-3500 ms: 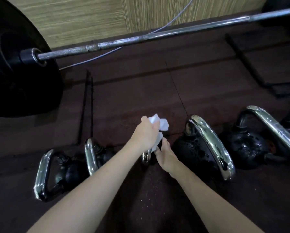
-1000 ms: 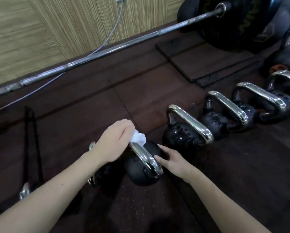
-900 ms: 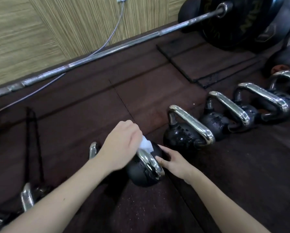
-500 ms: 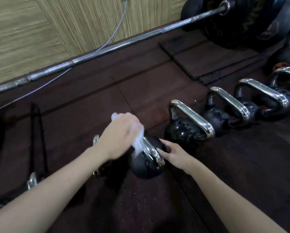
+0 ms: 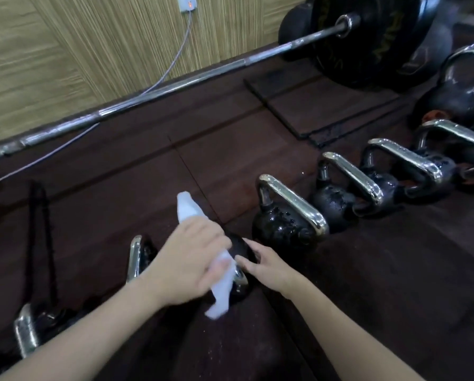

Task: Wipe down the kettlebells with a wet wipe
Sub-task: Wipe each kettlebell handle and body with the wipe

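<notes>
Head view: the left hand (image 5: 186, 259) is gripping the wet wipe (image 5: 222, 287), fingers curled round it, over the kettlebell (image 5: 240, 250) handle. The right hand (image 5: 269, 266), open, is bracing the ball. If that brace slips, the kettlebell is likely tipping against its wet neighbour (image 5: 282, 229).

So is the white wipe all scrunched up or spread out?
Spread out: the wipe drapes long through the left hand, one end above the hand, the other hanging over the kettlebell.

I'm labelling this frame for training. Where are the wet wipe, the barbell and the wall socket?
wet wipe (image 5: 220, 297): head view, lower hanging end.
barbell (image 5: 175, 83): head view, mid shaft.
wall socket (image 5: 187, 3): head view, white faceplate.
</notes>
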Demonstrator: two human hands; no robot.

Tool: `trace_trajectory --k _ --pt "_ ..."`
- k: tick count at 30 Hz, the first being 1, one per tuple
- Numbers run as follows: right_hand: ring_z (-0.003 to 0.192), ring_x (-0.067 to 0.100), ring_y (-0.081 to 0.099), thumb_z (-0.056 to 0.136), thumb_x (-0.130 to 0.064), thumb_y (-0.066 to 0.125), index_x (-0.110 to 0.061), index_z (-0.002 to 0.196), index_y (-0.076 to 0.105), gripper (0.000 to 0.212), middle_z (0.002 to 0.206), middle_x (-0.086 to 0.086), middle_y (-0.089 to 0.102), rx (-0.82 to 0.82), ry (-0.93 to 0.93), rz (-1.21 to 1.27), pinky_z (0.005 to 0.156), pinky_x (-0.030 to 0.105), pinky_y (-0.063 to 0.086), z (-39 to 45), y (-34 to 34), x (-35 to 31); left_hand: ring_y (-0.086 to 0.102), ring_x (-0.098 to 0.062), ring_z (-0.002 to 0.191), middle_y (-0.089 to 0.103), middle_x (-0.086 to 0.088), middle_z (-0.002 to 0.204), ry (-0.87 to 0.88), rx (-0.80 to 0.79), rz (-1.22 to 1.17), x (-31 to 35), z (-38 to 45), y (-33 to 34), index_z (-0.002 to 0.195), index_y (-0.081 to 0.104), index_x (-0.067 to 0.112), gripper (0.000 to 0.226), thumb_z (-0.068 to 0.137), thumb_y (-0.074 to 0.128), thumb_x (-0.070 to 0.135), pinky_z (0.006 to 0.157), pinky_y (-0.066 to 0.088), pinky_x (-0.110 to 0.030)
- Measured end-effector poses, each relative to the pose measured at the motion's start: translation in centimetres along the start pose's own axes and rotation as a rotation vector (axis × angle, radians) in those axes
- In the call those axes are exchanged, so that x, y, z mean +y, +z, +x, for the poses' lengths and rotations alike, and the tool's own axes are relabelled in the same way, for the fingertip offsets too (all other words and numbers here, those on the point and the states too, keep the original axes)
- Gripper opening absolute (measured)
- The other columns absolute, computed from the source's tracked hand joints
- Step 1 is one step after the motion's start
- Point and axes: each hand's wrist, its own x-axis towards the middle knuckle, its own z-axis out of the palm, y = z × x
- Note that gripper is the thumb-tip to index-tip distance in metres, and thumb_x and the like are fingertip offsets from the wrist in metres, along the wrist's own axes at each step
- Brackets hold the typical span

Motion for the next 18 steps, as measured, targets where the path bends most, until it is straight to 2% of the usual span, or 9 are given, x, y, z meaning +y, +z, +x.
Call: trace_trajectory --k 3,5,6,7,9,11,14,16,18 --pt "0.14 0.004 0.054 0.069 -0.085 0.072 -0.036 0.155 0.047 0.102 0.15 -0.016 0.06 -0.011 0.056 0.005 0.122 0.038 0.042 0.6 0.2 0.5 0.052 -0.03 0.08 0.056 -0.007 0.082 -0.409 0.087 -0.319 -2.6 1.0 -0.1 0.079 0.058 0.005 0.034 0.1 0.042 0.027 0.077 0.046 -0.056" --pt "0.144 0.005 0.05 0.061 -0.092 0.072 -0.041 0.156 0.043 0.112 0.154 -0.017 0.055 -0.015 0.085 0.002 0.123 0.04 0.04 0.9 0.1 1.2 0.054 -0.033 0.084 0.057 -0.016 0.084 -0.692 0.088 -0.559 -3.0 2.1 -0.2 0.078 0.052 0.001 0.037 0.094 0.04 0.032 0.082 0.048 -0.058" --pt "0.143 0.005 0.051 0.061 -0.091 0.073 -0.041 0.156 0.043 0.111 0.154 -0.017 0.056 -0.014 0.085 0.004 0.123 0.04 0.041 1.1 0.1 1.4 0.053 -0.03 0.084 0.055 -0.014 0.083 -0.729 0.07 -0.54 -2.7 2.4 -0.3 0.077 0.049 0.002 0.037 0.094 0.04 0.033 0.083 0.047 -0.054" --pt "0.142 0.005 0.052 0.062 -0.091 0.074 -0.042 0.155 0.043 0.11 0.153 -0.017 0.056 -0.011 0.083 0.004 0.122 0.04 0.041 1.2 0.2 1.8 0.05 -0.026 0.081 0.052 -0.008 0.078 -0.671 0.051 -0.412 -2.1 2.4 -0.5 0.074 0.048 0.005 0.038 0.097 0.038 0.033 0.081 0.045 -0.05" --pt "0.142 0.006 0.053 0.062 -0.091 0.074 -0.044 0.155 0.043 0.108 0.153 -0.017 0.056 -0.005 0.073 0.002 0.122 0.041 0.041 1.4 0.4 2.3 0.043 -0.02 0.078 0.047 0.005 0.074 -0.417 -0.027 -0.14 -0.5 2.0 -1.1 0.069 0.05 0.016 0.041 0.103 0.031 0.029 0.082 0.041 -0.043" --pt "0.144 0.006 0.051 0.063 -0.091 0.073 -0.042 0.155 0.044 0.108 0.155 -0.016 0.055 0.017 0.06 0.003 0.123 0.041 0.04 1.4 0.5 2.2 0.044 -0.019 0.081 0.046 0.01 0.077 -0.19 -0.133 0.055 1.4 1.5 -1.3 0.072 0.051 0.03 0.04 0.105 0.028 0.032 0.098 0.041 -0.043" --pt "0.15 0.007 0.042 0.063 -0.093 0.068 -0.035 0.16 0.04 0.115 0.163 -0.011 0.046 0.018 0.044 -0.034 0.126 0.04 0.035 0.9 0.4 1.2 0.057 -0.021 0.095 0.06 0.007 0.096 0.037 -0.156 0.133 4.0 -0.2 -0.2 0.099 0.069 0.024 0.028 0.103 0.048 0.043 0.11 0.039 -0.041" --pt "0.151 0.006 0.041 0.062 -0.094 0.066 -0.034 0.16 0.039 0.118 0.163 -0.011 0.045 0.017 0.031 -0.029 0.127 0.039 0.034 0.8 0.4 1.0 0.059 -0.021 0.097 0.062 0.005 0.102 0.133 -0.134 0.144 2.9 -0.4 -0.4 0.11 0.069 0.021 0.034 0.105 0.048 0.046 0.105 0.041 -0.039" --pt "0.145 0.004 0.048 0.061 -0.093 0.069 -0.035 0.158 0.043 0.116 0.156 -0.015 0.054 0.027 0.036 0.0 0.125 0.039 0.038 0.9 0.5 1.2 0.059 -0.021 0.094 0.061 0.005 0.101 0.074 -0.137 0.044 0.4 0.2 -1.0 0.108 0.067 0.019 0.04 0.108 0.038 0.046 0.098 0.043 -0.04"
